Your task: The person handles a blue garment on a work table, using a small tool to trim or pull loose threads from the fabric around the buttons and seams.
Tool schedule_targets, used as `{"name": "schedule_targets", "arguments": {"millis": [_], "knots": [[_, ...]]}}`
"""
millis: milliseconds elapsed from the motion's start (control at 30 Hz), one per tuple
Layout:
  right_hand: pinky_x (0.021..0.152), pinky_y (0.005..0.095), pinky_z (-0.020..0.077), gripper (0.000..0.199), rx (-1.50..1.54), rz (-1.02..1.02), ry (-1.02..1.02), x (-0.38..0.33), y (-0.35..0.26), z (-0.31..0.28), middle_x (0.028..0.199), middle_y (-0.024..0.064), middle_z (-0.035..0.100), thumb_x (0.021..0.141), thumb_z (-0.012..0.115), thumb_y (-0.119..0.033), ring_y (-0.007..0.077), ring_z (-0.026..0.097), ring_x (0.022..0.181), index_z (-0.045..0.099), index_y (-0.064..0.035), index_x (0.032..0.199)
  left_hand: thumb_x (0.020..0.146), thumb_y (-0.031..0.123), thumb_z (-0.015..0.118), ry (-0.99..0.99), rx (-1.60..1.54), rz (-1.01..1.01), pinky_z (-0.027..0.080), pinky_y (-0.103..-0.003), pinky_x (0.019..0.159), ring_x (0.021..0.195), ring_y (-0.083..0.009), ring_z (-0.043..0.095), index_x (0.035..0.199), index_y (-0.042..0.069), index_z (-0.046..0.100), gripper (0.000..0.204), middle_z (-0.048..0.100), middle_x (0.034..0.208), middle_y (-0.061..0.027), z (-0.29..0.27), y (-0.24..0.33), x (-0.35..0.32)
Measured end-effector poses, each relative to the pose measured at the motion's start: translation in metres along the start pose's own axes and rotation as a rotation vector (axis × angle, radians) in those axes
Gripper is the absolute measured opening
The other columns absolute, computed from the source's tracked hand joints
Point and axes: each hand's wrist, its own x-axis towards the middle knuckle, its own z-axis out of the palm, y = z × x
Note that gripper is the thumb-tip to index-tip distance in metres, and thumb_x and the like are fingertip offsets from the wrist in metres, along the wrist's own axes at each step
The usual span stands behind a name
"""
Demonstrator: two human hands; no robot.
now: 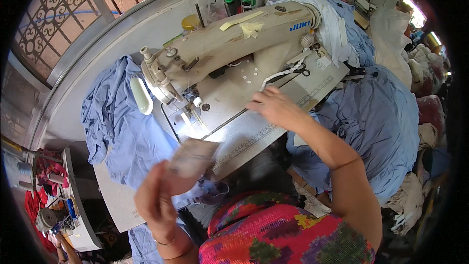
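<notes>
The left hand (155, 200) is raised near the person's chest, fingers pinched on a small pale piece of fabric or paper (191, 159) that is too blurred to identify. The right hand (274, 107) stretches far over the grey metal sewing table (254, 137), fingers loosely curled and resting on the bed beside a white cord or strip (281, 75); whether it actually grips the strip I cannot tell. The worn cream-coloured industrial sewing machine (234, 39) stands far centre, its needle end to the left. Light blue cloth (122, 127) hangs off the table's left edge, and a larger heap of blue garments (376, 117) lies on the right. Black-handled scissors (304, 70) sit just beyond the right hand.

To my eye, doing this well means keeping the pinched piece flat and steady while the right hand works clear of the needle, and keeping the strip from tangling with the scissors.
</notes>
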Motion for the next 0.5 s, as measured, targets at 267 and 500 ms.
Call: {"name": "schedule_targets", "arguments": {"millis": [267,500], "knots": [[0.089,0.0358,0.0350,0.034,-0.170,0.324,0.111,-0.076,0.064,0.017,0.099,0.0054,0.057,0.074,0.059,-0.008,0.0239,0.052,0.095,0.061,-0.0097,0.108,0.089,0.010,0.049,-0.419,-0.212,-0.357,0.048,-0.044,0.073,0.081,-0.0413,0.060,0.115,0.006,0.058,0.028,0.061,0.087,-0.0274,0.189,-0.051,0.060],[0.097,0.0405,0.0319,0.035,-0.163,0.539,0.120,-0.066,0.048,0.009,0.120,0.0100,0.051,0.083,0.058,-0.020,0.0281,0.046,0.111,0.056,-0.0084,0.117,0.088,0.011,0.044,-0.213,0.186,-0.293,0.046,-0.042,0.087,0.100,-0.0348,0.058,0.109,0.006,0.061,0.027,0.062,0.104,-0.0217,0.250,-0.155,0.067]]}}
